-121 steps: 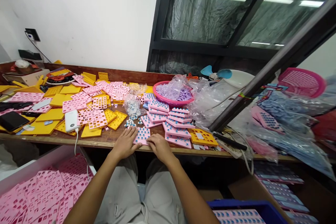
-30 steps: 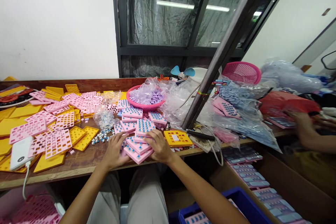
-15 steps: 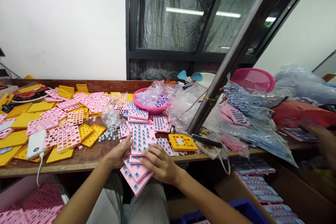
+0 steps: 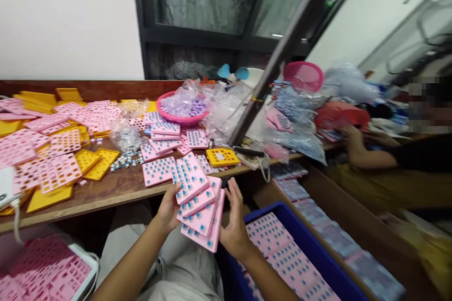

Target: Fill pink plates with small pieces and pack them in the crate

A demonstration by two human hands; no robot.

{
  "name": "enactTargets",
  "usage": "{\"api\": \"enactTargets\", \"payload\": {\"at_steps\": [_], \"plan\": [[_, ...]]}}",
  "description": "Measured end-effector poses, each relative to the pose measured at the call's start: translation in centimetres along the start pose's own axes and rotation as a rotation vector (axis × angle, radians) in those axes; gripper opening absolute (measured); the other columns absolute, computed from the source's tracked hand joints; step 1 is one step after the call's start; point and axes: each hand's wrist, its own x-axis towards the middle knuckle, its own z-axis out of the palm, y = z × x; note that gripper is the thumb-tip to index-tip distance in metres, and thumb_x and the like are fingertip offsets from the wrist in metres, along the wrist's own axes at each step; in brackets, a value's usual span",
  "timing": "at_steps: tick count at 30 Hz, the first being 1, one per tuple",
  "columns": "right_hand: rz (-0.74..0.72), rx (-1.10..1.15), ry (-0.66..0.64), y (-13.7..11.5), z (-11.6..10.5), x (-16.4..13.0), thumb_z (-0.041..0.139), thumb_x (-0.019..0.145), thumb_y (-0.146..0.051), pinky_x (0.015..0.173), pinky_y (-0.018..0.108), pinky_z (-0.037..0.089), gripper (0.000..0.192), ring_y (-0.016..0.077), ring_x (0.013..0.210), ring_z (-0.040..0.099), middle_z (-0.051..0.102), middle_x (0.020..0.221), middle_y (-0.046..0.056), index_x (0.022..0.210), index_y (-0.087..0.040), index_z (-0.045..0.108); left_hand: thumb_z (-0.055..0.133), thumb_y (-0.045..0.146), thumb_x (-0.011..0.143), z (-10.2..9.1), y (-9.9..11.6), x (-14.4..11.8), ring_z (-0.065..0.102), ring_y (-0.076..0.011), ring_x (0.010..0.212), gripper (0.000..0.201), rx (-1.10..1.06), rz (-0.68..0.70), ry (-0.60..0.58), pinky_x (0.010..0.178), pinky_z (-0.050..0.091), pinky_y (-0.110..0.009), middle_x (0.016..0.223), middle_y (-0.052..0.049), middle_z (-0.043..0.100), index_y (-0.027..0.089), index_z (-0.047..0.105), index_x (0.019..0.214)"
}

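A fanned stack of several pink keypad plates [image 4: 202,218], dotted with blue key switches, is held tilted over my lap near the table's front edge. My left hand [image 4: 170,208] grips the stack along its left side, thumb over the edge of the plates. My right hand [image 4: 235,221] is at the stack's right side with fingers stretched upward and apart from the plates; its thumb side is close to the lower plate's edge, and I cannot tell if it touches. Another pink plate with switches [image 4: 158,170] lies on the table just behind the stack.
On my right stands a blue crate [image 4: 243,270] of switch-fitted plates, beside a cardboard box [image 4: 356,225] of wrapped ones. Loose switches [image 4: 127,159], yellow plates [image 4: 102,162], a pink basket [image 4: 165,112] and a hammer [image 4: 247,151] are on the table. A metal post [image 4: 261,87] slants up; another person sits far right.
My view has turned right and down, showing more of the blue crate. My right hand has come off the top of the stack to its right side, fingers extended. The stack has tilted.
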Motion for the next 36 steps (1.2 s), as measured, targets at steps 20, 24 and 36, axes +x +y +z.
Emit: {"api": "enactTargets", "payload": {"at_steps": [20,24,36], "plan": [[0.790,0.943,0.283,-0.7,-1.0,-9.5,0.076,0.068,-0.020,0.092,0.038,0.050,0.062,0.0257,0.105,0.065,0.071,0.114,0.003,0.127,-0.026,0.059,0.062,0.018,0.081,-3.4,-5.9,-1.9,0.070,-0.0311,0.109,0.040,0.024,-0.246,-0.078,0.111,0.044,-0.052,0.112,-0.010,0.076,0.014,0.066,0.120],[0.757,0.897,0.234,-0.6,-1.3,-8.2,0.069,0.071,-0.019,0.095,0.037,0.047,0.059,0.0251,0.108,0.063,0.069,0.120,0.003,0.129,-0.026,0.057,0.062,0.015,0.074,-4.0,-4.4,-2.0,0.068,-0.0338,0.112,0.034,0.083,-0.295,-0.079,0.109,0.045,-0.052,0.108,-0.010,0.077,0.012,0.070,0.107],[0.703,0.988,0.238,1.5,0.2,-9.8,0.064,0.079,-0.038,0.106,0.042,0.044,0.062,0.0273,0.128,0.054,0.058,0.138,0.004,0.139,-0.028,0.050,0.069,0.011,0.072,-3.1,-6.1,-3.5,0.069,-0.0306,0.109,0.069,0.341,-0.344,0.055,0.100,0.053,-0.045,0.123,-0.007,0.070,0.022,0.052,0.137]]}}
